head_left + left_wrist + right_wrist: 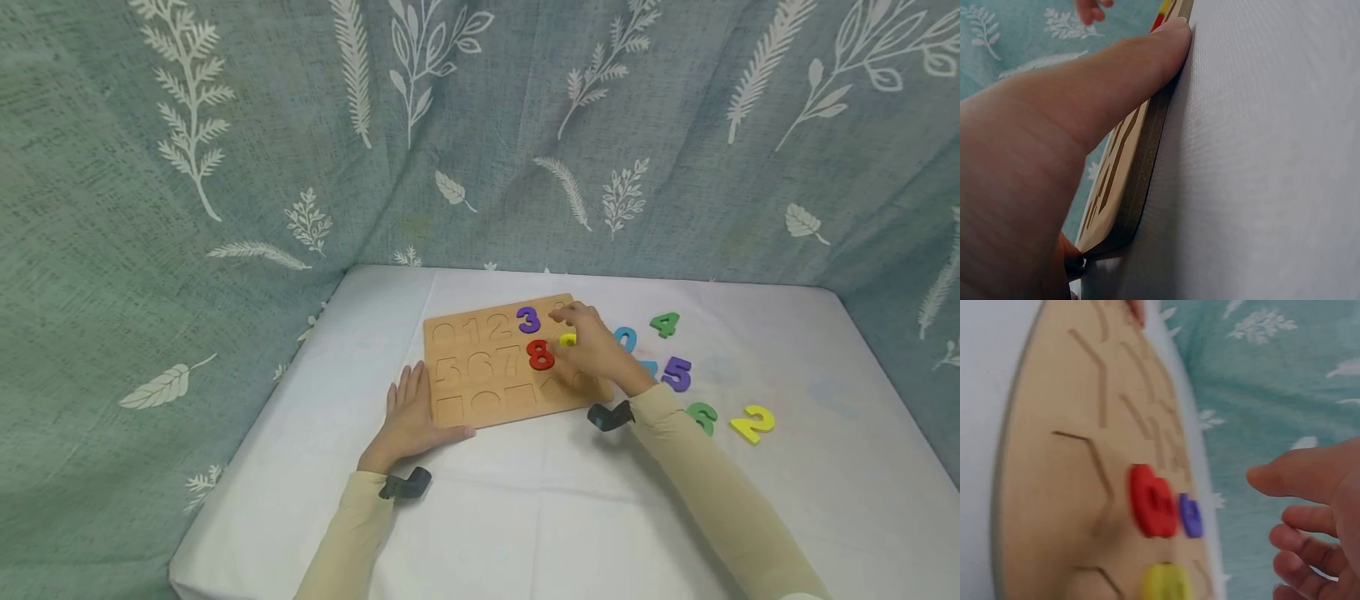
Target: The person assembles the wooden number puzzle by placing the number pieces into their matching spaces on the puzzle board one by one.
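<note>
A wooden number puzzle board (491,417) lies flat on the white cloth. My left hand (408,421) rests at its lower left corner, fingers straight along the left side and thumb (1163,53) on the front edge. Above the board's right part hovers my right hand (592,342), its fingers parted and nothing between them in the right wrist view. Set on the board are a purple 3 (528,320), a red 8 (540,355) and a yellow number piece (1166,582). The right hand partly covers the yellow piece in the head view.
Loose number pieces lie right of the board: a green 4 (665,324), a blue 0 (626,337), a purple 5 (677,374), a green 6 (703,417) and a yellow 2 (753,424). Another blue piece (649,367) is half hidden by the right wrist. A patterned curtain (480,167) hangs behind.
</note>
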The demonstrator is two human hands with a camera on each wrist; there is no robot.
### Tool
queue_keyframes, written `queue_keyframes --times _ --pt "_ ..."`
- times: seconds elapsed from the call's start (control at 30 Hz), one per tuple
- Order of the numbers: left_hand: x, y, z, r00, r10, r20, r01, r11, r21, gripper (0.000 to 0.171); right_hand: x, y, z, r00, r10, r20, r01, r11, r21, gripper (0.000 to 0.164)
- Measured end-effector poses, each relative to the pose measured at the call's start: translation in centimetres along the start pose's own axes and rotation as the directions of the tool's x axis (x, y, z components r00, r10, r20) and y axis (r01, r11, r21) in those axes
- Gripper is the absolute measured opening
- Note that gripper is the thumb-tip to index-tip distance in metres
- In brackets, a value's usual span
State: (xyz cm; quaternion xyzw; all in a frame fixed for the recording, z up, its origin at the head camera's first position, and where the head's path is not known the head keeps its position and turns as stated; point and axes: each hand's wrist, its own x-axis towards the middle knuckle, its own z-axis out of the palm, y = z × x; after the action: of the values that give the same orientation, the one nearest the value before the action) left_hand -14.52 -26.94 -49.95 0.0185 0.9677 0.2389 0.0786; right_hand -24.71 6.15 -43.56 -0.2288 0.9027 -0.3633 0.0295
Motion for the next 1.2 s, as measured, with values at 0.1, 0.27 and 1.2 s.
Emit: queue_keyframes --times 0.1,0.27,1.2 --pt "0.0 0.0 0.0 1.000 0.002 0.002 -0.002 1.000 0.011 0.150 -0.9 -0.4 -1.5 0.998 -0.011 -0.063 0.011 1.000 0.003 0.052" --pt "-0.1 0.3 -0.1 1.000 -0.003 0.012 0.003 1.000 0.010 0.150 -2.7 -0.3 -3.7 0.986 -0.016 -0.165 0.019 1.000 0.015 0.053" --pt "0.3 0.3 0.2 1.000 -0.023 0.003 0.023 1.000 -0.005 0.151 -15.9 5.8 -11.8 0.850 0.102 -0.516 -0.152 0.987 -0.056 0.055"
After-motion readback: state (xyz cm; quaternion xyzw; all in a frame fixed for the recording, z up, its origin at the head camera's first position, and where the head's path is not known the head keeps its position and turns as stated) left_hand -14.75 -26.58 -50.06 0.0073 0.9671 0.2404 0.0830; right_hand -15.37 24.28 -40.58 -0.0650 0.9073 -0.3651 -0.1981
